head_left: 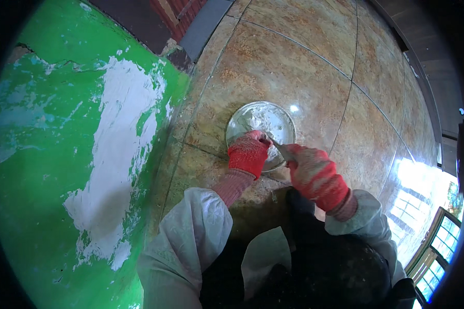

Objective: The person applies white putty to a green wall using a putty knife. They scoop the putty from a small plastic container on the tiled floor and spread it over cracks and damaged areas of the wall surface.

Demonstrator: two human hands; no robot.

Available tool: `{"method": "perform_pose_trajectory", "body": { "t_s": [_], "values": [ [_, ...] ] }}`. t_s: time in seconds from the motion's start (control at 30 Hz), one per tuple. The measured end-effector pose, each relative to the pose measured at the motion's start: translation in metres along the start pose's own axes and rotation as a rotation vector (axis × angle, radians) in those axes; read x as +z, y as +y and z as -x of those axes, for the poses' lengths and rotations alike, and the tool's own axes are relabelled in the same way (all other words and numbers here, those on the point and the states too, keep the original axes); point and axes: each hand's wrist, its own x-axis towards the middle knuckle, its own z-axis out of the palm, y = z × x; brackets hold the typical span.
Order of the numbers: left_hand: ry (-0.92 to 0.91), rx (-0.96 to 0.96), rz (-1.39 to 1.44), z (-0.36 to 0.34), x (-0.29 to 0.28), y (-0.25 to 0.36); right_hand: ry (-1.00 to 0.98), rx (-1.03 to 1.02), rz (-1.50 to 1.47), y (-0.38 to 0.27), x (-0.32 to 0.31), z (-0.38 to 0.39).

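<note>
A round metal pan stands on the tiled floor with white, paste-like putty smeared inside it. Both of my hands wear red work gloves caked with white. My right hand is wrapped round a putty knife, its blade slanting over the pan toward my other hand. Over the pan's near left part, my left hand has its fingers curled closed. Something small and dark shows at its fingertips, near the knife's tip; what it is, I cannot make out.
On the left, a green wall carries a broad white putty patch and flaked spots. Brown tiles make up the floor around the pan. My dark shoe is close to the pan's near side. A window frame shows at lower right.
</note>
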Motion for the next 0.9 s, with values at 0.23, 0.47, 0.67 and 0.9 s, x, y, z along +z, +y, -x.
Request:
{"method": "perform_pose_trajectory", "body": {
  "t_s": [0.23, 0.47, 0.67, 0.9],
  "values": [
    [0.070, 0.113, -0.138, 0.006, 0.006, -0.006, -0.054, 0.410, -0.302, 0.015, -0.013, -0.006],
    [0.046, 0.486, -0.440, 0.002, -0.016, -0.007, -0.007, 0.651, -0.516, 0.033, -0.010, -0.009],
    [-0.025, 0.578, -0.181, -0.012, -0.015, -0.013, -0.059, 0.711, -0.580, 0.038, -0.007, -0.013],
    [-0.024, 0.600, -0.468, -0.015, -0.014, -0.017, -0.057, 0.660, -0.502, 0.038, -0.009, -0.021]
  ]
}}
